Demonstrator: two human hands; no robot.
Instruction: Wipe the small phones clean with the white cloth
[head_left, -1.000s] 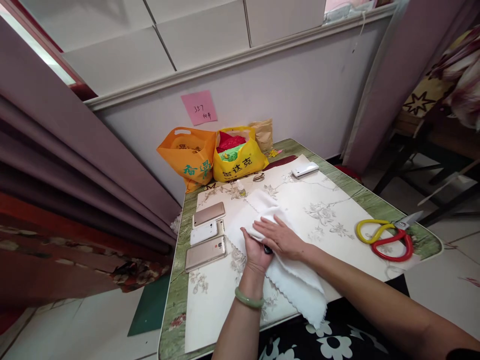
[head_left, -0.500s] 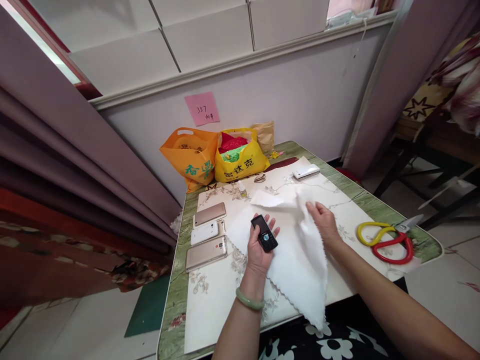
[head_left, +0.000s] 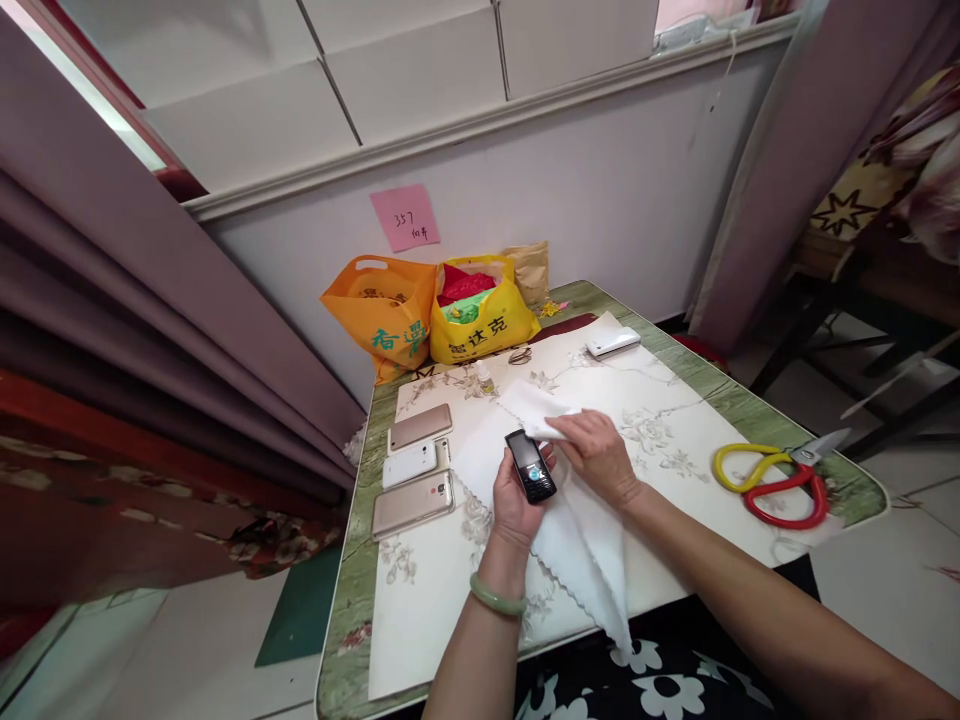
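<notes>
A black keypad phone [head_left: 531, 466] rests in my left hand [head_left: 517, 508], screen and keys facing up, with fingers closed around its sides. My right hand [head_left: 600, 458] pinches a fold of a white cloth [head_left: 581, 545] beside the upper right edge of the phone. The cloth has a scalloped edge. It drapes under both hands and hangs down toward my lap. Left of my left hand lie several phones: a rose-gold one [head_left: 421, 427], a white one [head_left: 410, 464] overlapping another, and a gold one [head_left: 414, 506].
Scissors with yellow and red handles [head_left: 787, 485] lie at the right. A white phone [head_left: 613, 342] lies at the far right, and a small bottle [head_left: 485, 378] near the middle back. Orange [head_left: 382, 310] and yellow [head_left: 484, 320] bags stand against the wall at the table's far edge.
My right hand has moved left with the cloth, from right of the phone to close beside its upper part. The cloth has folded inward. My left hand still holds the phone.
</notes>
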